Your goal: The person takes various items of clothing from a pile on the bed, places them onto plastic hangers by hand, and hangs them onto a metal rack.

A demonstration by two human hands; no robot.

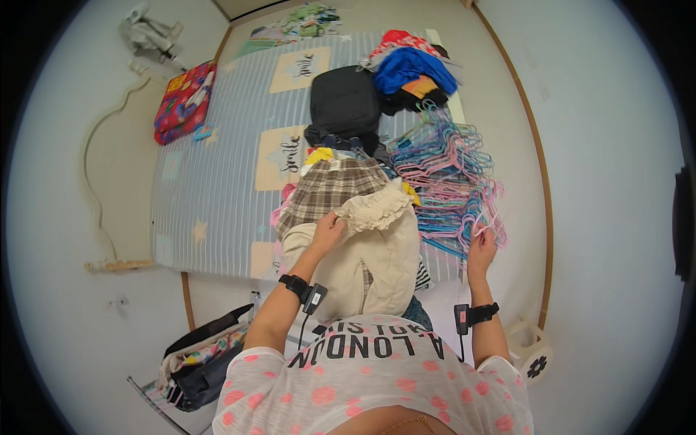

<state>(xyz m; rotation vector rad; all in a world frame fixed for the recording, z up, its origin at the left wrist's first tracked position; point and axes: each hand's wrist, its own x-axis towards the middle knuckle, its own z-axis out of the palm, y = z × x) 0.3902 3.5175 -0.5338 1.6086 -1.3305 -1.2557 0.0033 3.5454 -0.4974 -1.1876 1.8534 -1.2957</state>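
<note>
My left hand point(329, 231) grips the gathered elastic waistband of a pair of cream trousers point(337, 272), whose legs hang toward my lap. My right hand point(482, 249) pinches a pink hanger point(485, 227) at the near right side of a big pile of pastel clothes hangers point(443, 190). Beneath the trousers lies a brown plaid garment point(340, 185), spread over other clothes. Bits of yellow and pink cloth stick out around it.
A black backpack point(345, 103) lies beyond the clothes on the striped bed point(217, 201). Blue and red clothing point(416, 70) is heaped at the far right. A red patterned bag point(185, 103) sits far left. A rack of clothes point(206, 364) stands near left, a cream stool point(527, 348) near right.
</note>
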